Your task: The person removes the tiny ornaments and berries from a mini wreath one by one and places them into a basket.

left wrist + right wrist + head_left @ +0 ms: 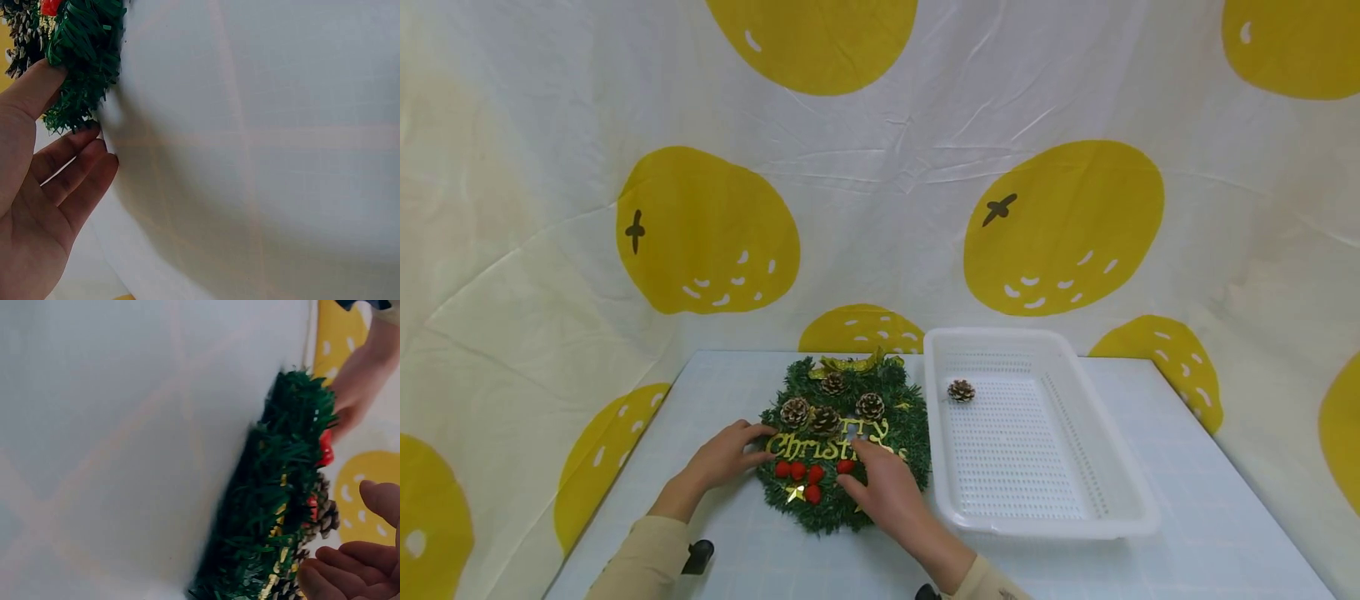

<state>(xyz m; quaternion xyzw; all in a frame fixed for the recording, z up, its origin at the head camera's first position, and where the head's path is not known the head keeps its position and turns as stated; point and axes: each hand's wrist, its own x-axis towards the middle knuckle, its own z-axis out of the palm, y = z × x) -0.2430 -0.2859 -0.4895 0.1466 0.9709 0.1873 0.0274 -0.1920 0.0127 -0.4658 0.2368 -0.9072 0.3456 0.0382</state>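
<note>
A green Christmas wreath (891,379) lies on the table in the head view, bearing pine cones (825,421), red berries (812,494), gold stars and gold Christmas lettering (790,446). My left hand (722,454) holds its left edge. In the left wrist view, the thumb of that hand (44,156) lies against the greenery and the other fingers bend in at the edge. Over the lower right part of the wreath hovers my right hand (891,492), fingers loosely bent. The right wrist view shows nothing between the thumb and fingers of this hand (356,569).
Right of the wreath stands a white plastic basket (1120,467), its left wall close beside the greenery. One loose pine cone (961,391) lies inside it, near that wall. A pale checked cloth covers the table (1217,517). Behind hangs a white curtain (880,217) with yellow fruit prints.
</note>
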